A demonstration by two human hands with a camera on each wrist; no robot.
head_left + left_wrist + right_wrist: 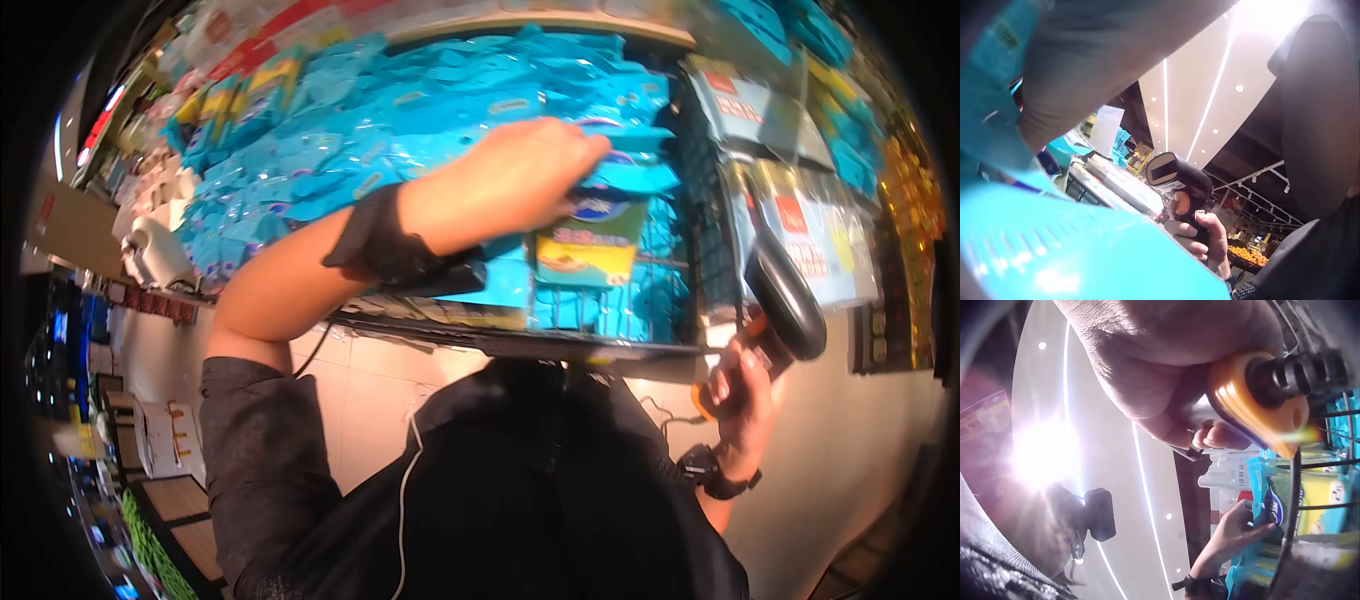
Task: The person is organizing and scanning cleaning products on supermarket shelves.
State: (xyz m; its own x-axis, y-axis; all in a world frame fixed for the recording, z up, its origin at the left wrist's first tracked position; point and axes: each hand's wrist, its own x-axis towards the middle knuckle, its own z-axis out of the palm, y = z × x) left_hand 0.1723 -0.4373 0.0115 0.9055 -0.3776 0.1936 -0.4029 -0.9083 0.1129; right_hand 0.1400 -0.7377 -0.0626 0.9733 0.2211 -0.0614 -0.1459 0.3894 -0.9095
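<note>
My left hand (510, 180) reaches over a wire basket and pinches the blue top of a sponge packet (590, 245). The packet is green and yellow with a blue oval logo, upright near the basket's front side. In the right wrist view the left hand (1235, 531) has its thumb across the packet's blue header (1263, 494). To the right, outside the basket, my right hand (745, 385) grips a black barcode scanner (785, 295) by its handle. Its orange handle end (1254, 394) and ribbed cable base show in the right wrist view. The left fingertips are partly hidden in the head view.
Many blue packets (400, 130) fill the basket beyond the left hand. White-and-blue packs (805, 235) stand in the neighbouring wire section at right. The basket's dark front edge (500, 343) runs close before the body. A cable (660, 408) hangs below the scanner.
</note>
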